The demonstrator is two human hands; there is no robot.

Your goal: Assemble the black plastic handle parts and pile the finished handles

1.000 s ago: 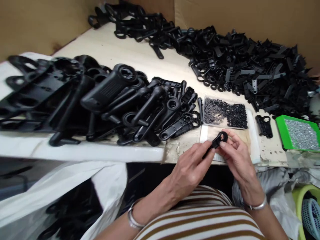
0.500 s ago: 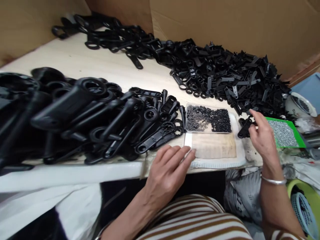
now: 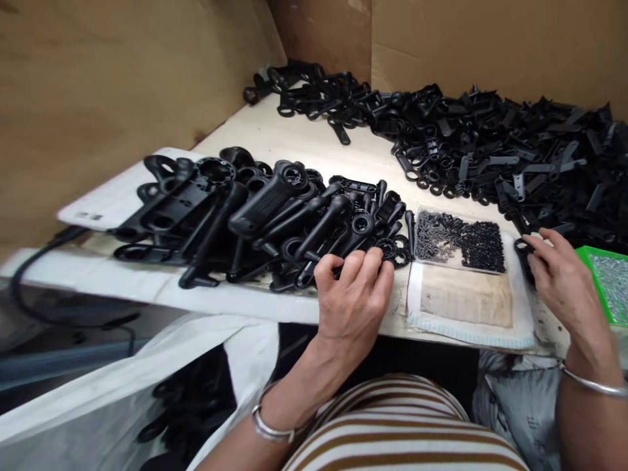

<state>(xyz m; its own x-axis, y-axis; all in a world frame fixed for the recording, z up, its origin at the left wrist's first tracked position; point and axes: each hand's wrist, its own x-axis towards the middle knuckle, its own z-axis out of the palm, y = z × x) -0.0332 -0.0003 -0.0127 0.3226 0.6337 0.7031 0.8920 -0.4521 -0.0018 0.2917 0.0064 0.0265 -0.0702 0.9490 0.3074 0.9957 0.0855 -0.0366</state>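
My left hand [image 3: 354, 294] reaches over the right end of a heap of long black plastic arms [image 3: 275, 216] with ring-shaped ends. Its fingers curl down around a black plastic arm [image 3: 337, 271], most of which they hide. At the right, my right hand [image 3: 564, 278] pinches a small black ring-ended part [image 3: 524, 247] between thumb and fingers, beside the far pile. Between the hands, a clear shallow tray [image 3: 458, 240] holds many tiny dark pieces. In front of it lies a white pad with a tan cloth patch [image 3: 466, 294].
A large pile of small black parts [image 3: 530, 150] runs along the back and right. A green tray [image 3: 608, 281] of silvery bits sits at the right edge. On the left are a white flat device [image 3: 127, 190] and a black cable [image 3: 29, 307]. Cardboard walls [image 3: 490, 46] enclose the table.
The view has swung left. My left hand has moved from the pad's left edge onto the black arm heap, its fingers now curled. My right hand still holds a small black part.
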